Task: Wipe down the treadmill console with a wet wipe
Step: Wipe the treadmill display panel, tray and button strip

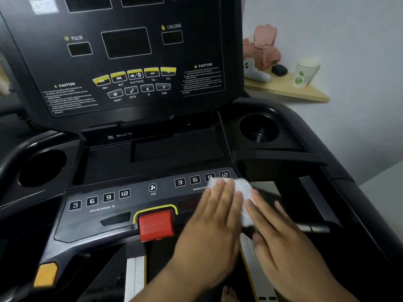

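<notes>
The black treadmill console [130, 62] fills the view, with an upright display panel and a lower button strip [109, 199]. A white wet wipe [243, 188] lies on the right end of that strip, over the speed buttons. My left hand [216, 221] lies flat with its fingers on the wipe's left part. My right hand [277, 232] lies flat beside it, fingers touching the wipe's right edge. Both hands press the wipe against the console. Part of the wipe is hidden under my fingers.
A red stop button [156, 224] sits just left of my left hand. Cup holders [258, 127] [41, 168] flank the console. A wooden shelf [305, 92] at the right holds a pink object, a grey toy, a dark case and a paper cup [305, 73].
</notes>
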The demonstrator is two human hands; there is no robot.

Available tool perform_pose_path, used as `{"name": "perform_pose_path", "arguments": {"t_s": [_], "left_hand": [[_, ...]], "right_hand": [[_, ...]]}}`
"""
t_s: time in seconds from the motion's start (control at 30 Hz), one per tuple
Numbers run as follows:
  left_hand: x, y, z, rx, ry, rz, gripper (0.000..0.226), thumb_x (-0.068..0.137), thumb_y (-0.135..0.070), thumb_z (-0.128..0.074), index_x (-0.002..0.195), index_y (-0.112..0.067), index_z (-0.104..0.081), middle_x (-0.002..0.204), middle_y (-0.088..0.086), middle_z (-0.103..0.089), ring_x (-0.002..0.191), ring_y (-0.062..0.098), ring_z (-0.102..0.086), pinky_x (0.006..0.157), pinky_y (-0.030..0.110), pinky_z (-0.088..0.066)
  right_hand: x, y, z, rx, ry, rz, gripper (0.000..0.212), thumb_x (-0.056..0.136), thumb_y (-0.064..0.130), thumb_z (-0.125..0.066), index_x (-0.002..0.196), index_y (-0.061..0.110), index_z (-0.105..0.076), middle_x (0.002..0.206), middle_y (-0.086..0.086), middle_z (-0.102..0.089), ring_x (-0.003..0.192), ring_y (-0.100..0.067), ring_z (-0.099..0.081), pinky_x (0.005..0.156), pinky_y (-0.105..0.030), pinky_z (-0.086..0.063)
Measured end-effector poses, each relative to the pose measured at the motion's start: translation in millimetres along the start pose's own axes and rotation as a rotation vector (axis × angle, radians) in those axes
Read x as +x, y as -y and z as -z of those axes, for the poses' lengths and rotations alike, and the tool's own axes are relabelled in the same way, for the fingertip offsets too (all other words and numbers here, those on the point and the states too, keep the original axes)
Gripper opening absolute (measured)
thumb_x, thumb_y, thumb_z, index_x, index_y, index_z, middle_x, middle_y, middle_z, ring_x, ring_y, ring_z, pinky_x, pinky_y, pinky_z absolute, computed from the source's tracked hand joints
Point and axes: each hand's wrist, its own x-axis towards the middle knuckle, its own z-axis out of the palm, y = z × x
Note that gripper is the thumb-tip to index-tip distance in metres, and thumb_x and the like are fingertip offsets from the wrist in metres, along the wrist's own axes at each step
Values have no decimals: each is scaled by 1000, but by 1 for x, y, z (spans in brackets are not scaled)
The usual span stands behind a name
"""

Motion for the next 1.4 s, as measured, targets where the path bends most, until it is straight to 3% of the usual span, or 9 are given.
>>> {"name": "perform_pose_path", "arguments": {"t_s": [0.07, 0.17, 0.23, 0.33, 0.43, 0.57, 0.8, 1.03, 1.4], "left_hand": [[-2, -14, -1, 21, 31, -33, 59, 96, -34, -36, 146, -1, -38, 154, 24, -31, 146, 37, -23, 114, 51, -30], [18, -6, -1, 24, -1, -24, 58, 101, -31, -22, 147, 2, -33, 155, 25, -28, 147, 36, -20, 115, 49, -29], [34, 10, 2, 22, -4, 21, 60, 100, -30, -23, 148, 4, -29, 156, 26, -25, 147, 37, -17, 115, 51, -30], [33, 21, 2, -9, 54, 51, 62, 99, -33, -24, 150, 3, -24, 158, 26, -19, 148, 38, -11, 117, 52, -26], [4, 6, 1, -37, 62, 15, 62, 100, -37, -29, 150, -1, -27, 159, 24, -17, 149, 37, -9, 119, 49, -18], [-12, -18, -2, -4, 82, -91, 66, 92, -44, -44, 147, -7, -40, 156, 23, -29, 146, 37, -22, 113, 47, -20], [28, 14, 7, -34, 33, 13, 59, 100, -34, -25, 148, -1, -33, 157, 21, -26, 148, 31, -18, 119, 47, -23], [-12, 0, 3, -57, 86, -141, 74, 79, -32, -41, 147, -4, -38, 157, 19, -27, 148, 33, -19, 115, 44, -17], [25, 29, 0, -1, 16, 115, 62, 101, -35, -20, 152, 1, -20, 160, 23, -16, 150, 33, -10, 120, 48, -20]], "right_hand": [[-12, -1, 4, 29, 17, -25, 66, 82, 37, -43, 145, 15, -41, 151, 2, -37, 139, 1, -10, 106, -28, -32], [15, 1, 12, 120, 7, -51, 65, 98, 40, -34, 154, 31, -2, 157, 17, -14, 139, 14, -3, 108, -10, -17], [41, 4, 16, 202, 62, -85, 65, 100, 42, -28, 152, 34, 10, 162, 14, -6, 143, 3, -12, 110, -11, -15], [45, 10, 15, 158, 59, -67, 64, 101, 43, -24, 151, 30, 14, 160, 12, 14, 135, 8, 16, 103, -6, 13], [1, 3, 1, -29, 82, 7, 66, 99, 51, -20, 155, 21, -4, 163, 4, 8, 146, -2, 7, 120, -29, 1], [-36, -9, -11, -38, 89, 4, 65, 99, 50, -23, 147, 9, -36, 159, -11, -25, 144, -20, -29, 113, -44, -22], [3, 17, -17, -99, -38, -52, 68, 96, 42, -32, 152, 7, -19, 162, -9, -10, 149, -19, -9, 117, -45, -10], [-51, 3, -46, -287, -40, -25, 70, 87, 47, -42, 145, 7, -35, 159, -9, -24, 144, -24, -28, 104, -72, -22], [21, 23, -18, -160, -32, -6, 65, 96, 42, -26, 153, 12, -13, 163, -4, -6, 150, -16, -2, 116, -57, -1]]}}
